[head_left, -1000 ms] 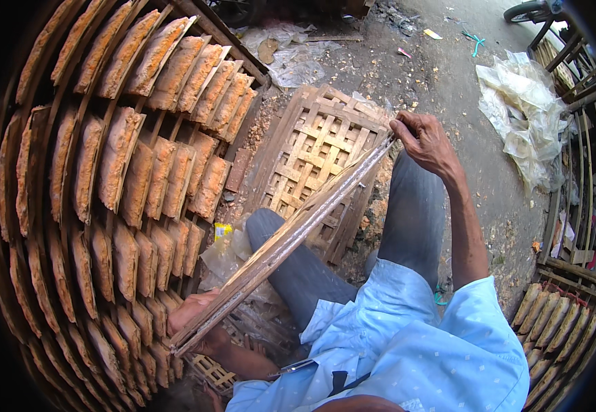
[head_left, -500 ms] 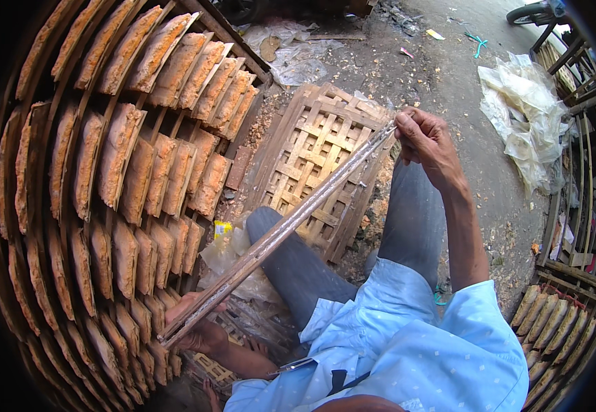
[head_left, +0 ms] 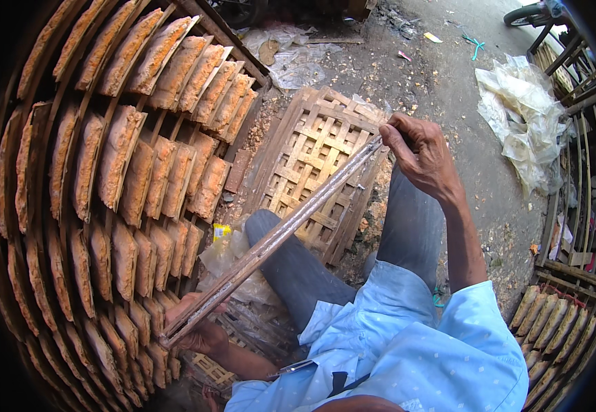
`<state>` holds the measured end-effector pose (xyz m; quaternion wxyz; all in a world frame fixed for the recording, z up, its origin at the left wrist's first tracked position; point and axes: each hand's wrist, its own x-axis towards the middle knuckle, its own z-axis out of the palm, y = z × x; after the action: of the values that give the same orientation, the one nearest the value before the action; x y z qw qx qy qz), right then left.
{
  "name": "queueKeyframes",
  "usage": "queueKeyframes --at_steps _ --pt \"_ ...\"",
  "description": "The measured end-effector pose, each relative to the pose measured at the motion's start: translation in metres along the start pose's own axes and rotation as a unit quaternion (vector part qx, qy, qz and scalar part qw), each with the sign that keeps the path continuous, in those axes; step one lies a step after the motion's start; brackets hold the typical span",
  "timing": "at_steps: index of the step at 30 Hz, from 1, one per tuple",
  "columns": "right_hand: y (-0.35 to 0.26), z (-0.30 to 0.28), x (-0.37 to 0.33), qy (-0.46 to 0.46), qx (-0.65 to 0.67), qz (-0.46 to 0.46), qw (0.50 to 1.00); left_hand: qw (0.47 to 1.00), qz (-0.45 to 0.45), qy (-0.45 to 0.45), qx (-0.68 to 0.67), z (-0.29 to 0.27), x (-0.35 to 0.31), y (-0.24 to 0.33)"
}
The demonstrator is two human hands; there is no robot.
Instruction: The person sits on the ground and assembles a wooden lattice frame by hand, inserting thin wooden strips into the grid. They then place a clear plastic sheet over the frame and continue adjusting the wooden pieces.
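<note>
A long brown wooden frame (head_left: 268,246), seen nearly edge-on, slants across my lap, with a whitish line along its side. My left hand (head_left: 200,335) is wrapped round its lower end, partly hidden beneath it. At the upper end my right hand (head_left: 423,155) is closed, with thumb and fingers pinched at the tip. Beneath the frame's upper half lies a stack of woven bamboo lattice frames (head_left: 315,161) with wooden borders. Close by my left hand rises a rack holding rows of thin boards covered with crumbly orange slabs (head_left: 123,154).
Crumpled clear plastic sheets (head_left: 521,113) lie on the dirty ground at right, beside a slatted rack (head_left: 593,172). More pale slabs (head_left: 552,319) stand at the lower right. Another plastic sheet (head_left: 298,58) and a wheel (head_left: 526,15) are farther off. A yellow packet (head_left: 222,230) lies near my knee.
The frame's upper end and my right hand have shifted slightly left and down, and more of the back of that hand shows. My left hand stays at the lower end.
</note>
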<state>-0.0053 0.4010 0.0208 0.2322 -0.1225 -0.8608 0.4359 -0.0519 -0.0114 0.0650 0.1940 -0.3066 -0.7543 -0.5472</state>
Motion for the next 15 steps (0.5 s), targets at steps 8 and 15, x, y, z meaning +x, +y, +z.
queueKeyframes --at_steps 8,15 --pt "0.014 0.007 0.002 0.014 0.001 -0.014 1.0 1.0 0.003 0.006 -0.008 0.001 0.0 0.0" --pt "0.024 0.003 0.002 -0.022 -0.025 0.025 0.999 1.0 0.005 0.017 -0.026 0.004 -0.004 -0.001"
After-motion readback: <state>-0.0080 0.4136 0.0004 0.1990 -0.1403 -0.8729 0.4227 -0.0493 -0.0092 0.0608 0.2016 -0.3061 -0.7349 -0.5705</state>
